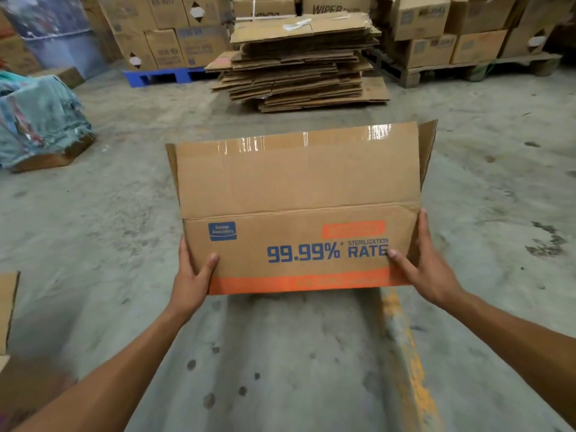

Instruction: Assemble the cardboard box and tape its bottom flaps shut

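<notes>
I hold a brown cardboard box (299,194) in the air above the concrete floor, in the middle of the view. Its near face carries blue "99.99% STERILIZATION RATE" print and an orange band along the lower edge. A flap stands up from that face, with shiny clear tape (311,140) along its far edge. Side flaps stick out at both upper corners. My left hand (193,275) grips the box's lower left corner, thumb on the printed face. My right hand (420,263) grips the lower right corner the same way. No tape dispenser is in view.
A tall stack of flattened cartons (299,60) lies on the floor straight ahead. Stacked boxes on a blue pallet (162,77) and a wooden pallet (467,70) line the back. A cloth-covered pile (40,120) sits at left. Cardboard (7,307) edges in at near left.
</notes>
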The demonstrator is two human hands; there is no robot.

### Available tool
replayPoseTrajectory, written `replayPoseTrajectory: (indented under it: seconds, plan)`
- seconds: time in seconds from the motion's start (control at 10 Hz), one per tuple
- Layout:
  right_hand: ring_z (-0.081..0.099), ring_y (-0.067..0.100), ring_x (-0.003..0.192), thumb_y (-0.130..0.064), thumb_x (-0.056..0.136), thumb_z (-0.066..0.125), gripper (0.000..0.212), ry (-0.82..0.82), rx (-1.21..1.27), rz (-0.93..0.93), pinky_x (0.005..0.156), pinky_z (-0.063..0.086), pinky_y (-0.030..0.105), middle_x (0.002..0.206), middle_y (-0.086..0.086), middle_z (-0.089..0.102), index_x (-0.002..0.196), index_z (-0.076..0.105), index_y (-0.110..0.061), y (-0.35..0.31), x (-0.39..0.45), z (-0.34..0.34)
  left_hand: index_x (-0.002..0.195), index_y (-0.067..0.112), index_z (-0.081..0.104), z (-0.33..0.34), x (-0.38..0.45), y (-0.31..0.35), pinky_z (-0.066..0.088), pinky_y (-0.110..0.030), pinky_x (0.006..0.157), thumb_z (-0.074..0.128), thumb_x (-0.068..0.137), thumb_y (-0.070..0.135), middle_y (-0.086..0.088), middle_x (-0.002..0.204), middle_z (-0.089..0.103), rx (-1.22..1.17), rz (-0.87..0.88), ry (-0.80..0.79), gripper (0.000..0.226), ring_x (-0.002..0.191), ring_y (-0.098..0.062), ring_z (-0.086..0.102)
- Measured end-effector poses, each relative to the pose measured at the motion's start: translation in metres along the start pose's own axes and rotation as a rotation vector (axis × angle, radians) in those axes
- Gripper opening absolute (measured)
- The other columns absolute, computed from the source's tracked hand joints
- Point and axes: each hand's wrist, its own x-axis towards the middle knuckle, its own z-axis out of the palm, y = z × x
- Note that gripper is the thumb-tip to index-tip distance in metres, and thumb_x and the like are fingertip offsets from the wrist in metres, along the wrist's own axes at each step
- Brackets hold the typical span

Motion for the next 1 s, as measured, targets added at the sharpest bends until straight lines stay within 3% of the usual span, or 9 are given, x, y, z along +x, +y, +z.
replayPoseTrajectory:
  seconds: [0.1,0.2,0.4,0.5,0.7,0.8,0.9,1.0]
  plan:
    - [0.043,0.027,0.138,-0.040,0.091,0.061,0.102,-0.068,-0.029,0.015,0.106,0.042,0.048,0.161,0.000,0.026,0.141,-0.027,-0.055,0.007,-0.006,0.009,0.142,0.049,0.026,-0.002,0.005,-0.007,0.044,-0.037,0.103,0.066,0.089,0.039,0.012,0.141,0.050,0.034,-0.047,0.034,0.067,0.123,-0.009,0.053]
    - [0.044,0.030,0.137,-0.044,0.091,0.059,0.101,-0.130,-0.035,0.039,0.107,0.042,0.051,0.162,-0.001,0.023,0.143,-0.028,-0.051,0.017,-0.008,0.018,0.141,0.039,0.034,0.002,0.007,-0.015,0.047,-0.045,0.101,0.069,0.087,0.035,0.002,0.138,0.055,0.063,-0.126,0.040,0.065,0.121,-0.021,0.055]
    - [0.032,0.027,0.144,-0.041,0.090,0.059,0.087,-0.210,-0.017,0.247,0.112,0.036,0.045,0.160,0.008,0.029,0.156,0.004,-0.027,0.027,0.000,0.028,0.139,0.014,0.044,0.023,0.017,-0.035,0.046,-0.040,0.097,0.055,0.090,0.052,-0.010,0.137,0.056,0.164,-0.395,-0.041,0.063,0.119,-0.031,0.055]
    - [0.033,0.031,0.143,-0.028,0.094,0.060,0.084,-0.269,0.008,0.341,0.108,0.035,0.042,0.157,0.011,0.032,0.156,0.003,-0.031,0.026,0.001,0.034,0.145,0.024,0.033,0.030,0.019,-0.048,0.044,-0.051,0.102,0.050,0.089,0.060,-0.002,0.142,0.049,0.085,-0.487,-0.056,0.069,0.127,-0.032,0.049]
    - [0.049,0.037,0.127,-0.029,0.098,0.053,0.076,-0.210,0.053,0.412,0.099,0.043,0.044,0.146,0.015,0.044,0.155,0.002,-0.030,0.013,0.006,0.040,0.144,0.025,0.031,0.041,0.027,-0.046,0.042,-0.054,0.104,0.049,0.089,0.058,-0.002,0.142,0.050,0.023,-0.529,0.010,0.066,0.127,-0.033,0.049]
    - [0.052,0.028,0.104,-0.032,0.099,0.050,0.080,-0.232,0.166,0.490,0.095,0.050,0.048,0.128,0.007,0.047,0.154,-0.008,-0.032,0.008,0.004,0.048,0.129,0.010,0.051,0.046,0.026,-0.046,0.047,-0.053,0.100,0.053,0.086,0.056,-0.016,0.125,0.060,0.022,-0.612,0.142,0.062,0.116,-0.042,0.056]
    - [0.049,0.025,0.108,-0.029,0.100,0.047,0.066,-0.287,0.107,0.446,0.091,0.046,0.040,0.136,0.009,0.049,0.153,0.007,-0.024,-0.005,0.005,0.061,0.128,0.006,0.049,0.061,0.016,-0.026,0.048,-0.050,0.098,0.055,0.083,0.039,-0.016,0.126,0.059,-0.034,-0.716,0.213,0.056,0.113,-0.040,0.056]
    - [0.043,0.034,0.133,-0.029,0.099,0.048,0.062,-0.443,-0.049,0.339,0.106,0.035,0.034,0.149,0.016,0.041,0.153,0.019,-0.015,-0.008,-0.012,0.086,0.124,0.001,0.050,0.098,-0.025,-0.015,0.049,-0.039,0.091,0.051,0.088,0.020,-0.022,0.120,0.060,0.010,-0.655,0.149,0.041,0.108,-0.038,0.058]
